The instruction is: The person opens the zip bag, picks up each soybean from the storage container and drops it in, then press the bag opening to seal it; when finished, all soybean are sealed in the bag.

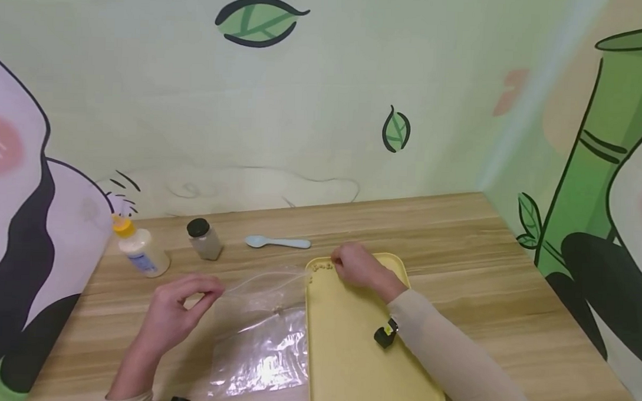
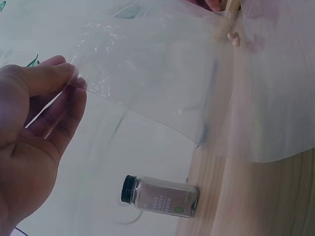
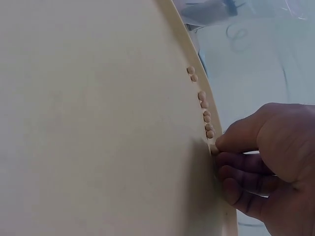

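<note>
My left hand [image 1: 172,310] pinches the upper edge of a clear plastic bag [image 1: 259,355] between thumb and fingers, drawing its mouth up to the left. A few small, round, tan beans [image 2: 234,39] lie inside the bag. The yellow tray [image 1: 355,361] sits right beside it. Along the tray's far rim, several more tan beans [image 3: 204,104] rest in a row. At the end of this row my right hand [image 3: 268,164] pinches one bean [image 3: 214,148] between thumb and forefinger, its other fingers curled against the rim.
Behind the bag stand a white squeeze bottle [image 1: 143,254] with a yellow cap and a spice jar [image 1: 205,245] with a black lid. A light blue spoon [image 1: 277,242] lies on the wooden table [image 1: 488,289] beyond the tray. A painted wall [image 1: 313,112] rises behind the table.
</note>
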A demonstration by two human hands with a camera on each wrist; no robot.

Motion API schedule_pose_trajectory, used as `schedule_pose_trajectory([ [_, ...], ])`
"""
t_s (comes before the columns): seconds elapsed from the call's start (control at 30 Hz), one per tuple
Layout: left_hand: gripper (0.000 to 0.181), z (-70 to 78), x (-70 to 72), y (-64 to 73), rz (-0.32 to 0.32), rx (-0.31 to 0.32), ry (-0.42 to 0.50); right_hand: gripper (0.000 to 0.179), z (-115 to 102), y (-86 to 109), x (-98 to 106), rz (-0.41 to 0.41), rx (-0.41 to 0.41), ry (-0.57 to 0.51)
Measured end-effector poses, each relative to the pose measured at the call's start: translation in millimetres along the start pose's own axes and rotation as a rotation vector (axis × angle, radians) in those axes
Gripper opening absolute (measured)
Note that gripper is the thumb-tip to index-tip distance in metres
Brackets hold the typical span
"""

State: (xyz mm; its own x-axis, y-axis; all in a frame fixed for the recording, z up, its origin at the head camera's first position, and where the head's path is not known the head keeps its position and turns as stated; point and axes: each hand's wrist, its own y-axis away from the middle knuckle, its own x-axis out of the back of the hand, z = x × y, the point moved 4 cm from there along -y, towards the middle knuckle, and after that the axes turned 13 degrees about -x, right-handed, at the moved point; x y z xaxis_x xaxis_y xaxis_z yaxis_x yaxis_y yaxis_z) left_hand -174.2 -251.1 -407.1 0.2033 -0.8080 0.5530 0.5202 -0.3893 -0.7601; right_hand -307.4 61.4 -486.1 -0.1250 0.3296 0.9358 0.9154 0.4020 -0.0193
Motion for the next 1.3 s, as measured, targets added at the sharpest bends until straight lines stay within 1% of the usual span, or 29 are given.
schedule_pose_trajectory([
  [0.13, 0.033, -0.9, 0.4, 1.4, 0.006, -0.001, 0.006, 0.019, -1.7, 0.3, -2.6, 0.007, 0.04, 0.017],
  [0.23, 0.034, -1.7, 0.6, 1.5, 0.01, -0.004, 0.011, 0.018, -2.7, 1.2, -1.9, 0.0, 0.034, 0.009],
  [0.33, 0.034, -1.7, 0.4, 1.0, 0.02, -0.025, 0.017, 0.015, -3.8, 3.2, 0.2, -0.013, 0.02, 0.006],
  [0.4, 0.034, -1.9, 0.1, 1.0, 0.02, -0.026, 0.02, 0.015, -4.1, 4.6, 0.6, -0.022, 0.012, 0.003],
  [0.6, 0.033, -3.3, 0.1, 1.1, 0.011, -0.001, 0.016, 0.014, -4.1, 5.2, -0.2, -0.035, -0.001, 0.004],
  [0.8, 0.032, -4.4, 1.2, 1.7, -0.009, 0.027, -0.005, 0.015, -5.1, 6.1, 1.9, -0.026, 0.004, -0.006],
  [1.07, 0.031, -2.5, 2.7, 0.5, -0.02, 0.042, -0.012, 0.017, -8.0, 10.5, 10.4, -0.003, 0.013, -0.034],
  [1.2, 0.032, -1.7, 2.4, 0.3, -0.013, 0.024, -0.019, 0.016, -11.0, 12.7, 15.9, 0.021, 0.035, -0.019],
  [1.3, 0.033, -1.7, 1.6, 0.3, -0.005, 0.007, -0.016, 0.014, -12.6, 13.3, 18.9, 0.021, 0.032, -0.011],
])
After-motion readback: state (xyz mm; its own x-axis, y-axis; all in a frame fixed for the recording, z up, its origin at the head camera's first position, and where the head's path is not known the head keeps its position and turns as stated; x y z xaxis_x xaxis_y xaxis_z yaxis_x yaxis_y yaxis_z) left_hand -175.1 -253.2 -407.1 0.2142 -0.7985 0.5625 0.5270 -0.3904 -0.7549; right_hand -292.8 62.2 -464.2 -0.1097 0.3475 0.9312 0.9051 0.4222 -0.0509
